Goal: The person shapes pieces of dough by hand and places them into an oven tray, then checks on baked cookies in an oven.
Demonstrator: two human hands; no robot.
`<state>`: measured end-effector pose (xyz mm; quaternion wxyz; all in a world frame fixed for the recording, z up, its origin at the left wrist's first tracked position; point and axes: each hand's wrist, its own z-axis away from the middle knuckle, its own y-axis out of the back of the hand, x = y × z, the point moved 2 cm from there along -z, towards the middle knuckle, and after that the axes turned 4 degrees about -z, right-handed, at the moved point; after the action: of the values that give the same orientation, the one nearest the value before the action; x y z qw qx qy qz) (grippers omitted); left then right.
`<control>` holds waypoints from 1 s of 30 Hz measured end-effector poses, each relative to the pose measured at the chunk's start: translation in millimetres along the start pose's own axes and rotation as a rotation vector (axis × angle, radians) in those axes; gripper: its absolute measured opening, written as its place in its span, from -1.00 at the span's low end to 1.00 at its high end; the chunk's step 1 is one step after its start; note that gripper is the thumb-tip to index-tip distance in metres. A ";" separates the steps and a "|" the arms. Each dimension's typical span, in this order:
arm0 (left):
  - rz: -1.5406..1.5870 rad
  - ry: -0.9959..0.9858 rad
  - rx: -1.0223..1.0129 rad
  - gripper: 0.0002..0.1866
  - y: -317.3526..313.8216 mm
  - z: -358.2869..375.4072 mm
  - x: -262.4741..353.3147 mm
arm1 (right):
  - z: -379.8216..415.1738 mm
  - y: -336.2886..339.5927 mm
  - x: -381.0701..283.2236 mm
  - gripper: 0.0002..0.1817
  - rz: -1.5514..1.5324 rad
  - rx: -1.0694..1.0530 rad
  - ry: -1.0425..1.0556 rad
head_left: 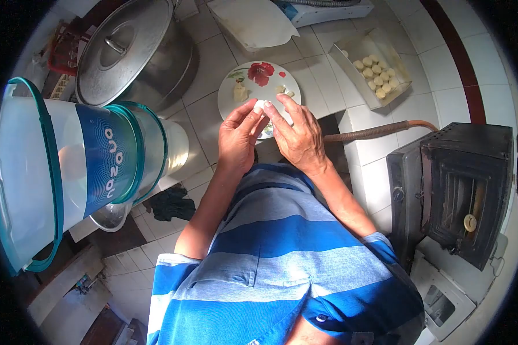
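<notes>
Above a plate (227, 106) with a red flower print, my left hand (240, 129) and my right hand (300, 133) meet at the fingertips. Between them is a small white lump of dough (260, 105). The left thumb and fingers pinch it. From the other side, right fingertips press on it, with one right finger raised. Pale dough pieces (240, 92) lie on the plate's left part. Smaller bits (282, 89) sit on its right, just past my right fingertips. My forearms hide part of the plate's near edge.
A clear tray (394, 95) at the upper right holds several round pale pieces (376, 75). Left stand a big lidded pot (181, 72) and plastic buckets (109, 155) with green rims. A small black oven (466, 184) and a brown hose (365, 133) are right.
</notes>
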<state>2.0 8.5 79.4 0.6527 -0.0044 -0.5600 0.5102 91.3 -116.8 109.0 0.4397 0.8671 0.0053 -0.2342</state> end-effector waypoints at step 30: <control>-0.429 -0.236 -0.217 -0.53 -2.5 8.1 4.4 | -23.6 14.5 12.3 -0.54 -0.678 -0.001 -0.298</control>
<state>-3.0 5.6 87.0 0.6718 0.1040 -0.6718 0.2943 114.8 -110.1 126.8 0.3337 0.7722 0.2281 -0.4902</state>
